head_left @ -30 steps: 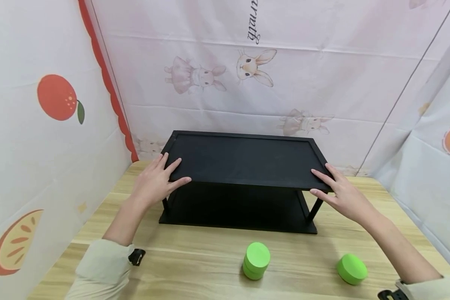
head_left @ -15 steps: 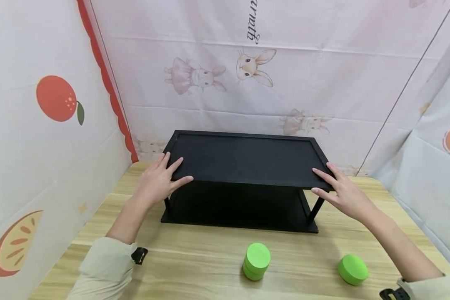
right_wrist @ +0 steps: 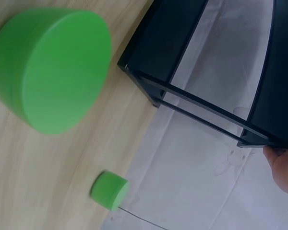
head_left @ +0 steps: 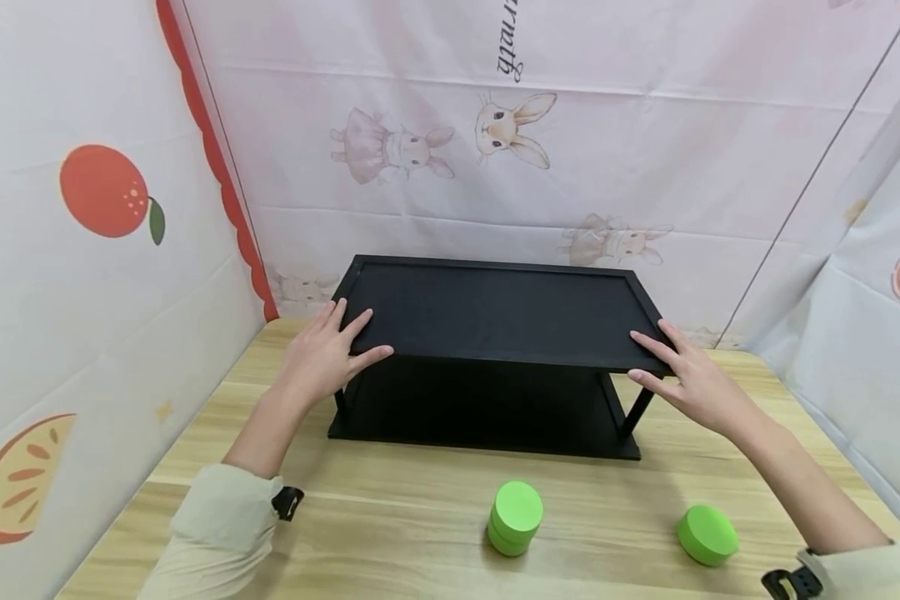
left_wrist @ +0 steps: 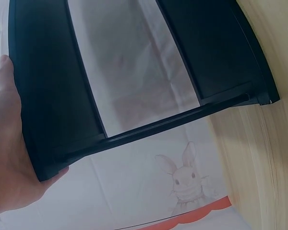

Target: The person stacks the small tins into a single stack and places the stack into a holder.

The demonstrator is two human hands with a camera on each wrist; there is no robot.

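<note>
"Left hand and right hand, how?"

"Spread, on top of the two-tier rack, which stands on a wood-grain table."

"Its look?"

"Matte black; flat rectangular shelves, slim posts."

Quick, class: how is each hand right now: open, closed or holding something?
Left hand: open, spread on the left end of the black shelf.
Right hand: open, spread on the shelf's right end.

Two green cylinders were seen apart on the wood-grain tabletop; rabbits were printed on the back cloth, fruit on the left cloth.
</note>
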